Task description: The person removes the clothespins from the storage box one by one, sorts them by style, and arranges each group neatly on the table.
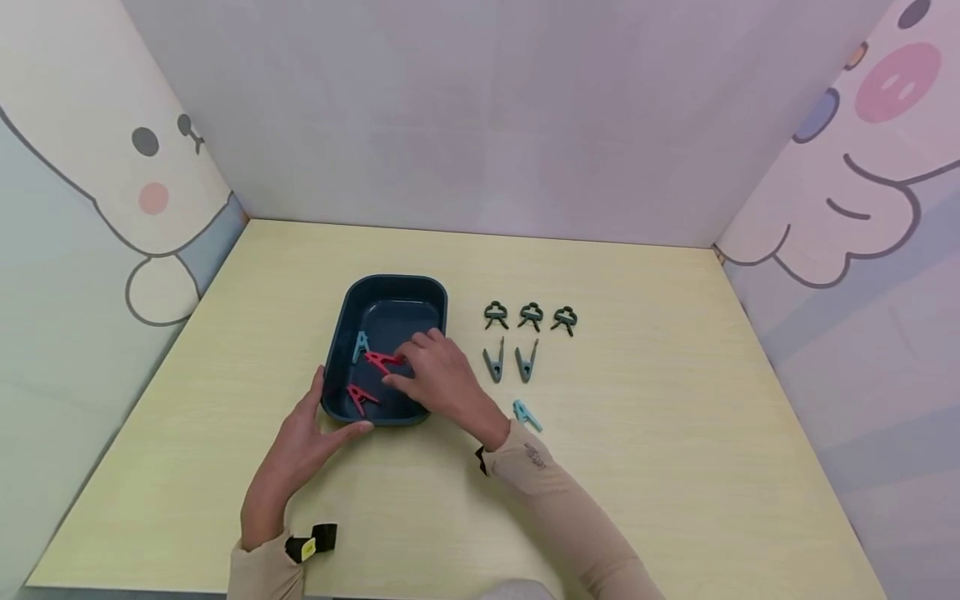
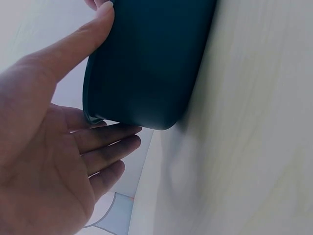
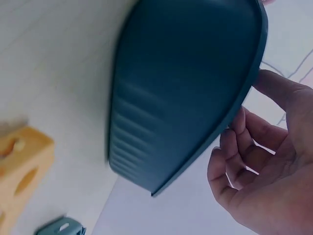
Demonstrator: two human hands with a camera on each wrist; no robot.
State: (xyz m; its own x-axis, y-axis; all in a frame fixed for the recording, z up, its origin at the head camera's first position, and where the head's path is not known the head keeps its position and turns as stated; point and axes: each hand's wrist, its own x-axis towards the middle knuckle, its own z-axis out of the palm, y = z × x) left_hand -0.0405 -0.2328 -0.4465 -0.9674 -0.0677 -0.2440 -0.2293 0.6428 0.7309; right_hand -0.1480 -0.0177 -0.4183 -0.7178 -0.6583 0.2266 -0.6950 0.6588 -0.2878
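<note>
A dark blue tray [image 1: 386,421] stands on the table, left of the middle. In it lie a light blue clip [image 1: 361,345] and a lower red clip [image 1: 361,397]. My right hand [image 1: 444,377] reaches over the tray's right side and pinches an upper red clip [image 1: 381,361] between thumb and fingers; its fingertips are hidden behind the rim in the right wrist view. My left hand [image 1: 294,448] rests at the near left corner, thumb along the front rim. Its other fingers [image 2: 110,159] extend along the tray's outer side in the left wrist view.
Right of the tray, three dark green clips [image 1: 531,314] form a row, with two grey-blue clothespins [image 1: 527,362] below. Another light blue clip [image 1: 527,415] lies near my right forearm. A yellow block with holes [image 3: 24,171] shows in the right wrist view. Walls enclose the table.
</note>
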